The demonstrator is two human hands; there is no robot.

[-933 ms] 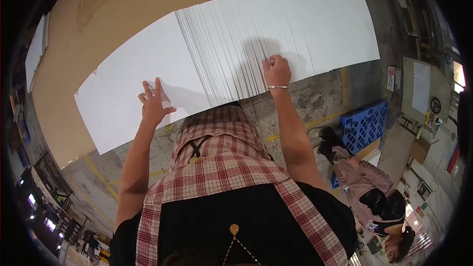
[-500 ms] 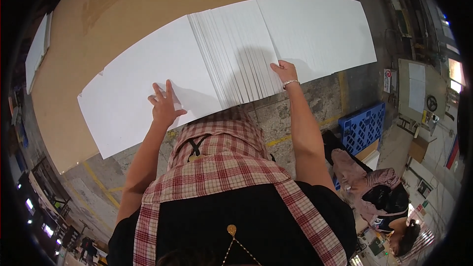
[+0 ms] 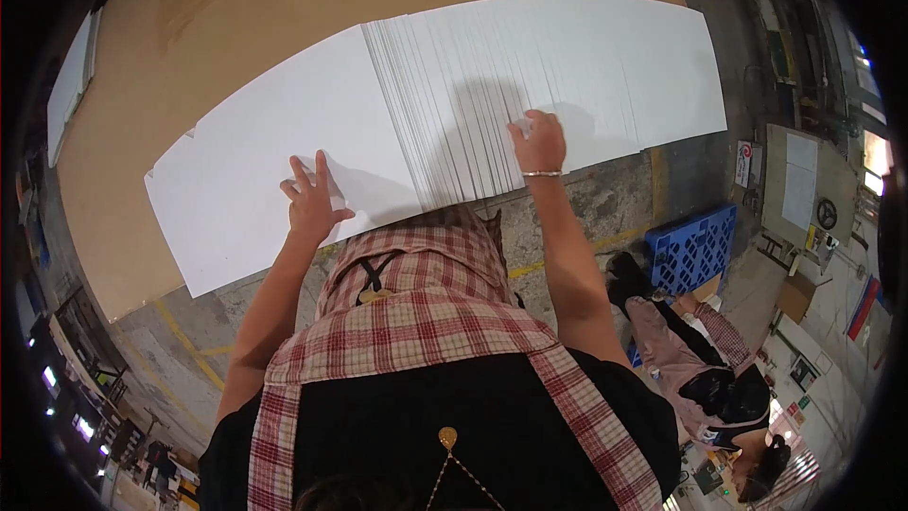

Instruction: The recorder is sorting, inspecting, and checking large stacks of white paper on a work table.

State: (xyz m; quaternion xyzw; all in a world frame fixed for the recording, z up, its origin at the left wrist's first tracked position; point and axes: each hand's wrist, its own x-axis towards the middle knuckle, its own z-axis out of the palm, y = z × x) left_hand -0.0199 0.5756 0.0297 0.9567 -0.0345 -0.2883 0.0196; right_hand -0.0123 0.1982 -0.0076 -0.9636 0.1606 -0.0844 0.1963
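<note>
I'm watching a person in a plaid apron and black top leaning over a brown, smooth-topped surface, where a long fan of thin, flat white sheets is lying along the near edge. The left hand is resting palm-down with fingers spread on the broad uncovered sheet face at the fan's left, gripping nothing. The right hand is bending its fingers over the overlapping edges right of the middle; I can't tell whether thumb and fingertips are pinching a sheet or only touching.

As far as I can judge, the spreading is well along: edges are showing as thin lines from the middle far towards the right end. Just beside the broad face they are bunching tightly; farther right they are lying wider apart. The working through the edges is seemingly unfinished, with the right hand being only partway across. How many sheets are remaining, I can't tell. A separate white stack is sitting at the surface's far left, with neither hand touching it.
</note>
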